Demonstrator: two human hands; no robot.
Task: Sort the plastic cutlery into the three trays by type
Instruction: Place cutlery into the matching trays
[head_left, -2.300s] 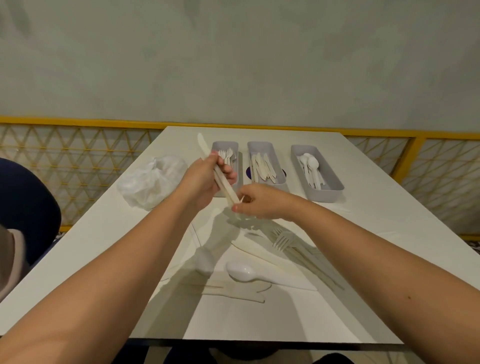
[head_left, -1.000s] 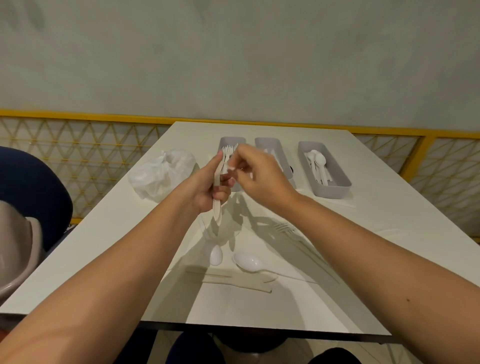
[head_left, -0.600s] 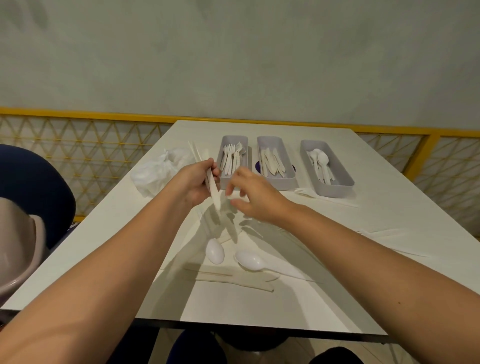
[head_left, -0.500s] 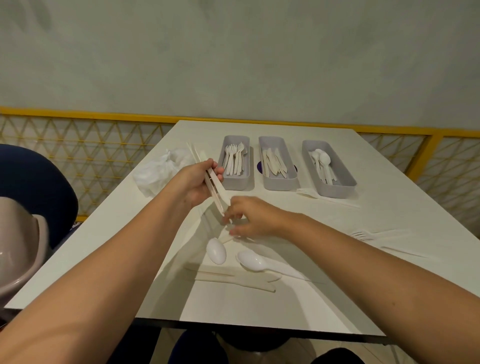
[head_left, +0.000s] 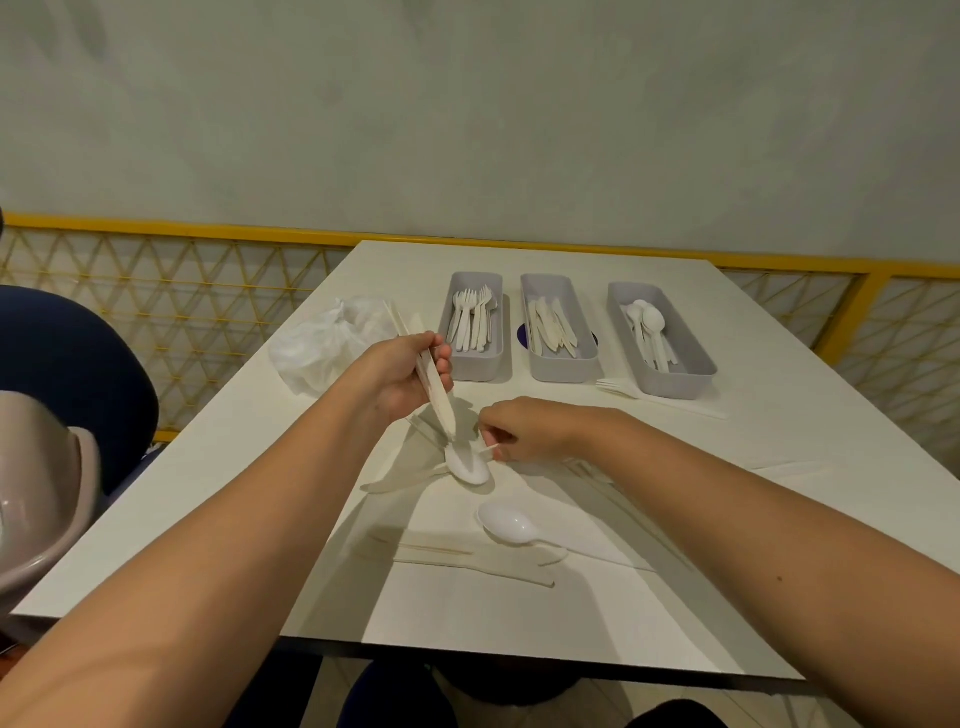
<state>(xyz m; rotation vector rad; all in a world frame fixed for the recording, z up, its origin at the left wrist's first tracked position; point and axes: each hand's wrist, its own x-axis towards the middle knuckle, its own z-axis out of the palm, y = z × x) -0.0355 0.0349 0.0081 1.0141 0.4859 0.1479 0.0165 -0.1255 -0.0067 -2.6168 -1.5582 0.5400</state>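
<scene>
Left hand (head_left: 402, 376) grips a cutlery bundle (head_left: 435, 387); right hand (head_left: 524, 428) seemingly pinches the spoon (head_left: 467, 465) by its handle. Light, slick, springy plastic: I'd hold mid-handle, gently.

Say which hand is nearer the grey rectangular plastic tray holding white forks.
Left. The left hand, gripping cream plastic cutlery, is beside the fork tray, at its near left corner; the right hand, pinching a thin white piece, is nearer the person, apart from it.
</scene>
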